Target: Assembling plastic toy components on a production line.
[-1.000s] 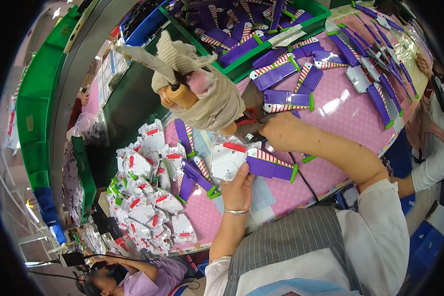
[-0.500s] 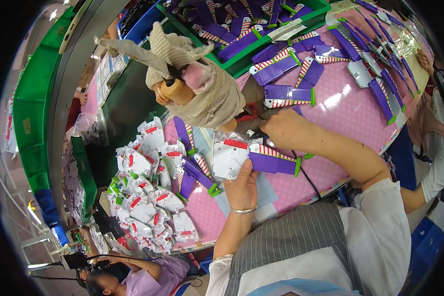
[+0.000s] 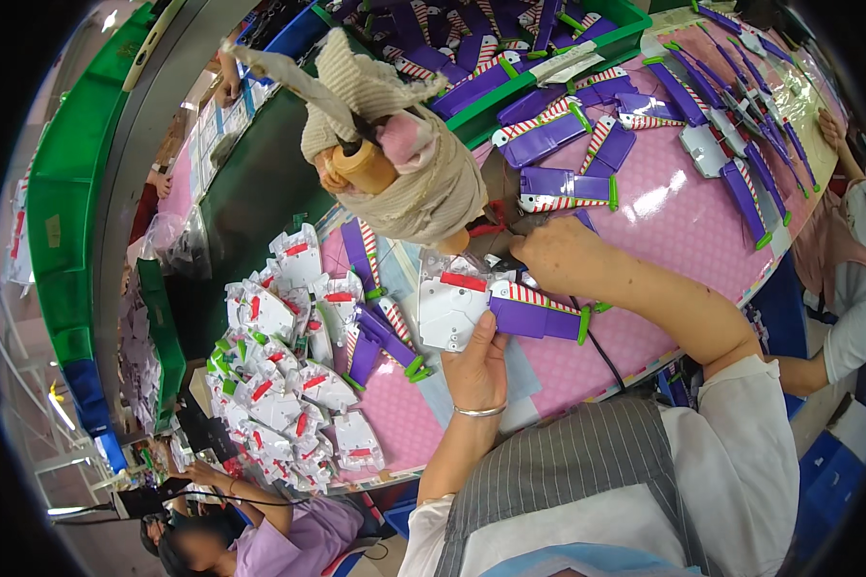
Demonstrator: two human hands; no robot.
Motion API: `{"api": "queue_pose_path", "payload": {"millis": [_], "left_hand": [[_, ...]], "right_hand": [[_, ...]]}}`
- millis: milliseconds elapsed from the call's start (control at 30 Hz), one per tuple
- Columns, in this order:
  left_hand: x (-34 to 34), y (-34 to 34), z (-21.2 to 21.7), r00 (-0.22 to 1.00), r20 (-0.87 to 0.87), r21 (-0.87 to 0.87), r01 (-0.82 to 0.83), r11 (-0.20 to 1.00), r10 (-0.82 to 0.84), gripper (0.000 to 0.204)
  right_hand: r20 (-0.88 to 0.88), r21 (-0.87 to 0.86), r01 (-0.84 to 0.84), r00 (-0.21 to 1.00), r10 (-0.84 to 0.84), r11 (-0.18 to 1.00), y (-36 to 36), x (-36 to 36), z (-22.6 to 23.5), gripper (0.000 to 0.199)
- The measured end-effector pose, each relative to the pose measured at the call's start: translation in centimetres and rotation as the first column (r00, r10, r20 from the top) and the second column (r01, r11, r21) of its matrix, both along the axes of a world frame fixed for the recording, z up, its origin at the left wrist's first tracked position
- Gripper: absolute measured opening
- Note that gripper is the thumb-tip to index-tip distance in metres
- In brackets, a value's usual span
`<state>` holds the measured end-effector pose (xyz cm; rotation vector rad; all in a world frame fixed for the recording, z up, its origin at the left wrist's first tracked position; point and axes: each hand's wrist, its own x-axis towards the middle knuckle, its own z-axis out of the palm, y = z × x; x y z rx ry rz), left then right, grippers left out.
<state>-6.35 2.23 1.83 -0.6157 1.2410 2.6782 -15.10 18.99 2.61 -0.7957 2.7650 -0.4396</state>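
One white panel (image 3: 450, 315) in the left hand (image 3: 478, 373) has edged rightward.

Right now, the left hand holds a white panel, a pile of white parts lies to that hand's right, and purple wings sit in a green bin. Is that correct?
Not quite: in the head view, the pile of white parts lies to the left of the left hand. That hand does hold a white panel, and purple wings do sit in a green bin.
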Motion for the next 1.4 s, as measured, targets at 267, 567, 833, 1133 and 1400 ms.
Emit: {"api": "queue_pose_path", "payload": {"millis": [267,567,833,1133,1400], "left_hand": [[2.9,-0.7,-1.2,0.996,0.083,0.035,0.019,0.999,-0.021,0.045],[6.8,-13.4,0.5,0.749,0.054,-0.839,0.392,0.377,-0.660,0.055],[0.3,-12.6,0.8,0.940,-0.119,-0.884,-0.247,-0.396,-0.320,0.072],[3.4,-14.6,-0.2,0.878,-0.032,-0.920,-0.212,-0.329,-0.478,0.069],[-8.9,-11.5,3.7,0.836,-0.076,-0.837,-0.350,-0.421,-0.544,0.036]], "right_hand": [[-0.180,-0.058,-0.118,0.978,0.106,0.991,-0.1,1.1,-1.6,0.010],[-0.005,0.579,-0.422,0.854,0.520,0.697,-1.8,7.4,2.6,0.010],[-0.005,-0.054,-0.340,0.940,0.340,0.939,-0.4,7.1,1.0,0.030],[-0.098,-0.474,-0.053,0.995,0.007,0.879,3.9,11.1,-1.9,0.062],[-0.166,-0.559,-0.097,0.986,0.003,0.823,5.3,10.7,-3.6,0.074]]}}
